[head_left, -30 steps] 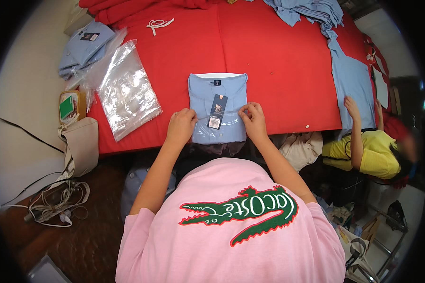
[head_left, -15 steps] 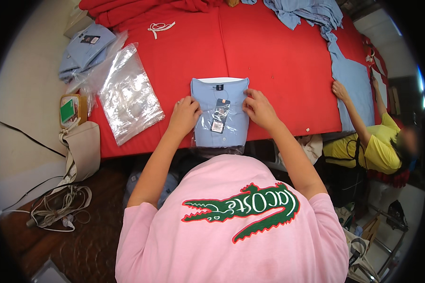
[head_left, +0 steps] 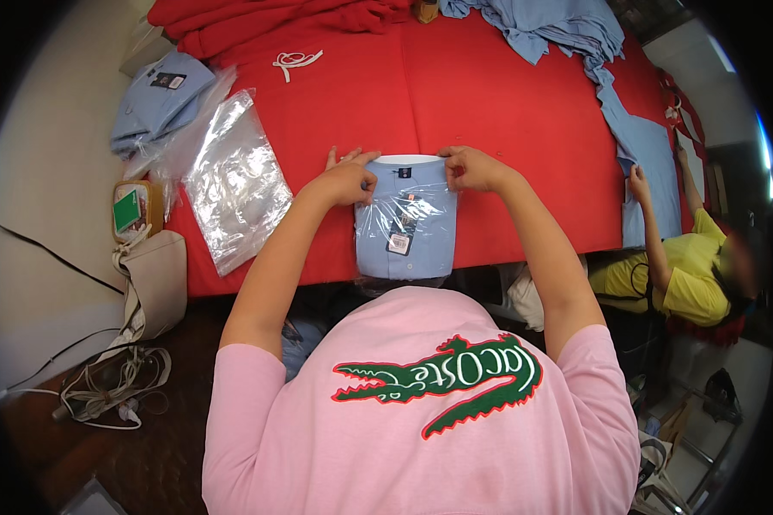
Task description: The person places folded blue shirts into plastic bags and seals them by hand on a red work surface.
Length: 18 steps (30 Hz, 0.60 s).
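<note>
A light-blue shirt (head_left: 378, 225), folded into a rectangle, lies at the table's near edge inside a clear plastic bag (head_left: 435, 227). A dark hang tag (head_left: 401, 233) shows on the shirt's front, and a white strip edges the collar end. At the far left corner my left hand (head_left: 349, 178) pinches the bag, thumb and index finger bent together and other fingers lifted. My right hand (head_left: 475, 169) grips the far right corner with its fingers closed. What lies between the fingertips is partly hidden.
Flat clear bags (head_left: 236, 184) lie on the red-covered table (head_left: 343, 94) at left, near folded blue shirts (head_left: 161, 96). Beyond are a white cord (head_left: 297, 62) and heaped red cloth (head_left: 266, 21). At right a co-worker (head_left: 696, 266) in yellow handles blue garments (head_left: 644, 154).
Both hands have moved from the bag's sides to its far corners. The bagged shirt sits slightly nearer in the picture. The co-worker's nearer hand has moved closer to the table's edge.
</note>
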Tool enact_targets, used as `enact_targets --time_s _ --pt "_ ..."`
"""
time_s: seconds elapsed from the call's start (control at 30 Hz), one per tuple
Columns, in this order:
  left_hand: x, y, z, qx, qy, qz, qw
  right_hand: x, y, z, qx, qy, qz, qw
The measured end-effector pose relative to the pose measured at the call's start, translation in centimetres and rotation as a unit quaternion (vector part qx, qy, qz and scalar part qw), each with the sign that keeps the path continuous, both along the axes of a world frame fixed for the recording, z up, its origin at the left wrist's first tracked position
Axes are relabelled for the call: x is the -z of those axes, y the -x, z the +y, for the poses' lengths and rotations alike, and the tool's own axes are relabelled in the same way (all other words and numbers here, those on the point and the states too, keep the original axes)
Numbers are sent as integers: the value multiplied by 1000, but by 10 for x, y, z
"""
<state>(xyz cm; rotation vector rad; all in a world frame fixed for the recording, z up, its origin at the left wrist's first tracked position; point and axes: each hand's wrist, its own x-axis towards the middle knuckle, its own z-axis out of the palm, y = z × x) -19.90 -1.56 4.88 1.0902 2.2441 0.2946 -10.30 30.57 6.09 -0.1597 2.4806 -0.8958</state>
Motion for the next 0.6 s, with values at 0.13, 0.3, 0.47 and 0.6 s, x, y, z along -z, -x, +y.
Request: enact_targets --time_s 0.13,0.3,0.47,0.6 --pt "-2 10 -3 -54 -65 -21 996 6 2 4 91 73 -25 993" --pt "-1 16 -4 -114 -124 -68 983 11 -12 1 168 43 95 980" --pt "-76 2 -16 -160 -263 -1 952 -77 -28 -13 194 81 283 936" --pt "-182 -29 -15 -67 -387 282 875 -172 -49 -12 134 74 503 850"
